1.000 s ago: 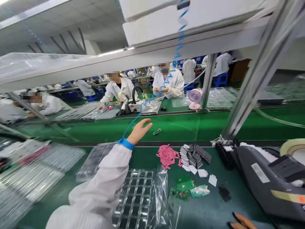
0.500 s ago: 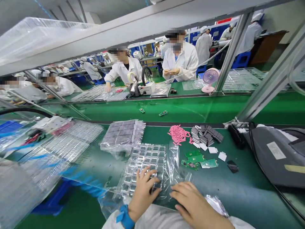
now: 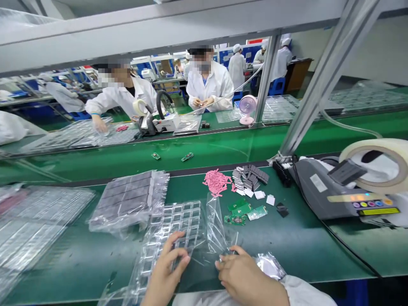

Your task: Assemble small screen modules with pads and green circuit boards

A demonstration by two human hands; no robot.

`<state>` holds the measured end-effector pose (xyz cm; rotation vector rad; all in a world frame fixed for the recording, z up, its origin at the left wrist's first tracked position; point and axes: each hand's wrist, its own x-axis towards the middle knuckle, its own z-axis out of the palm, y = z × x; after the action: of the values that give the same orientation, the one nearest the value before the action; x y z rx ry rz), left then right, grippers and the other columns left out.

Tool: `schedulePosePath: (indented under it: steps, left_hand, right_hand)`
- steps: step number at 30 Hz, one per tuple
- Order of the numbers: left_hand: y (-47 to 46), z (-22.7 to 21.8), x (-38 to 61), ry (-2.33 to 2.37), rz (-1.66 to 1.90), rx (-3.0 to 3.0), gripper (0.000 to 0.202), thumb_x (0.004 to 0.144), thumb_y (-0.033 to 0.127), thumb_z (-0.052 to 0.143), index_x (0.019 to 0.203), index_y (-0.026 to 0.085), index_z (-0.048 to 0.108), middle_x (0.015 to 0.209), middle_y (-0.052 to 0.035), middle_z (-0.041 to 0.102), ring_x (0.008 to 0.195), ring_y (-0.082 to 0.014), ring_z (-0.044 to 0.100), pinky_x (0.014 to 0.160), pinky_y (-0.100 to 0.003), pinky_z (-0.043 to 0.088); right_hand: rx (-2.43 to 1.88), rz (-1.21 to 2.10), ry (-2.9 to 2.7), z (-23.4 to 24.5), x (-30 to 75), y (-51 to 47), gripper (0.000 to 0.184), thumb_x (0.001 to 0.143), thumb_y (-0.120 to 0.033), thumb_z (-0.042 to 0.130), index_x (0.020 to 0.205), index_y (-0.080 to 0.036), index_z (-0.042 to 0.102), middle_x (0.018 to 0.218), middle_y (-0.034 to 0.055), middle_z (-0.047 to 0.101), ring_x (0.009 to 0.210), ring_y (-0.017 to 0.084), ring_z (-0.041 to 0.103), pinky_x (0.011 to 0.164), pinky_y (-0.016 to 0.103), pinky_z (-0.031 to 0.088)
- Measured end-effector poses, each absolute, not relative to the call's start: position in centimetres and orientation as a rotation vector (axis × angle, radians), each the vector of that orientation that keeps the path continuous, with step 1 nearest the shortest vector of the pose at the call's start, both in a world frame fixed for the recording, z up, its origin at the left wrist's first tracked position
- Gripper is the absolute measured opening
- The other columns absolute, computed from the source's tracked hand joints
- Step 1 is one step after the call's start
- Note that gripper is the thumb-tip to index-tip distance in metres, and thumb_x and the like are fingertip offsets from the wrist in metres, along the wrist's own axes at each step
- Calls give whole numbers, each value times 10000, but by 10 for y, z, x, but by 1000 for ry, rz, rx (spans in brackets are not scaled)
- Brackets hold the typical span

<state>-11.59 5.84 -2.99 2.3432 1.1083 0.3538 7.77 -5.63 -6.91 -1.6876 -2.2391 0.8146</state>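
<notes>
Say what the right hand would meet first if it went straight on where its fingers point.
Probably the clear plastic bag, right at the fingertips of the right hand; beyond it, the left hand on the tray. Depth is uncertain.

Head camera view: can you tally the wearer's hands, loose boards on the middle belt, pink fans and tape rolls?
Hands: 2, left hand and right hand
Loose boards on the belt: 2
Pink fan: 1
Tape rolls: 2, near roll and far roll
Total: 7

bright even overhead light, soft shadows, glare on clear plastic, blurred left edge, wide-angle bending at borders
</notes>
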Motion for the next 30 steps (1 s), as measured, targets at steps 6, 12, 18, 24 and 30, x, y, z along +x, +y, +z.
schedulePosePath:
  steps: [6,12,18,24,30]
  left_hand:
    - [70,-8,-121,1341,553,1625,364,799,570,452,667,239,524,1385,-77,510,1333,-313,376,1012,-485,417]
    - [66,4,-102,1056,508,1660,305,753,528,573,674,233,570,1171,-78,664,1257,-303,462,1097,-503,260]
    - [37,-4,-50,638,237,1572,331,708,486,663,905,232,583,942,-55,716,987,-232,624,973,-416,386]
    - [19,0,-8,452,54,1255,579,580,420,792,1077,226,569,807,0,697,862,-165,619,873,-312,400]
    - [-3,-3,28,470,76,656,477,570,342,820,982,199,625,770,1,666,664,-101,589,657,-243,425]
  right_hand:
    - [-1660,826,-2230,-64,80,-55,96,810,-194,591,861,-199,672,1087,5,683,1066,210,592,1046,403,298]
    - [-1583,762,-2082,-24,95,-63,237,887,-208,505,1111,-214,580,1163,30,622,1065,164,561,1033,378,308]
    - [-1441,372,-1849,8,125,-80,229,939,-239,418,1092,-213,587,956,58,552,870,174,508,772,338,422]
    - [-1477,333,-1734,0,142,-104,197,912,-334,530,815,-246,677,779,-4,554,795,126,535,768,290,423]
    - [-1458,-272,-1616,-11,155,-121,101,864,-189,560,841,-246,640,649,-41,582,630,119,493,826,372,400]
